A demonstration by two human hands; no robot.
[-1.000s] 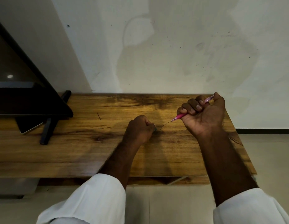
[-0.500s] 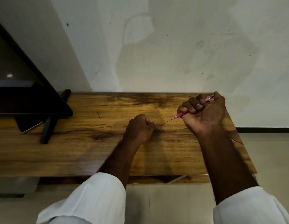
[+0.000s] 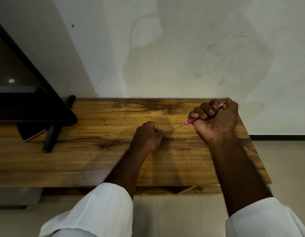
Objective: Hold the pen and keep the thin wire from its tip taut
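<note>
At the bottom of the frame two white sleeves point(image 3: 100, 211) framed bare forearms that reached over the near edge of a wooden table point(image 3: 80, 161). Just right of centre the left hand point(image 3: 147, 136) rested on the wood as a closed fist; whether it pinched anything could not be told. To its right, raised a little, the right hand point(image 3: 215, 119) gripped a pink tool point(image 3: 189, 121) in curled fingers, its thin metal tip slanting down-left toward the left fist. Farther back at left stood a dark screen point(image 3: 28, 100) on a black stand point(image 3: 51, 137), with a phone point(image 3: 33, 135) beneath it. A pale stained wall point(image 3: 182, 48) filled the top.
</note>
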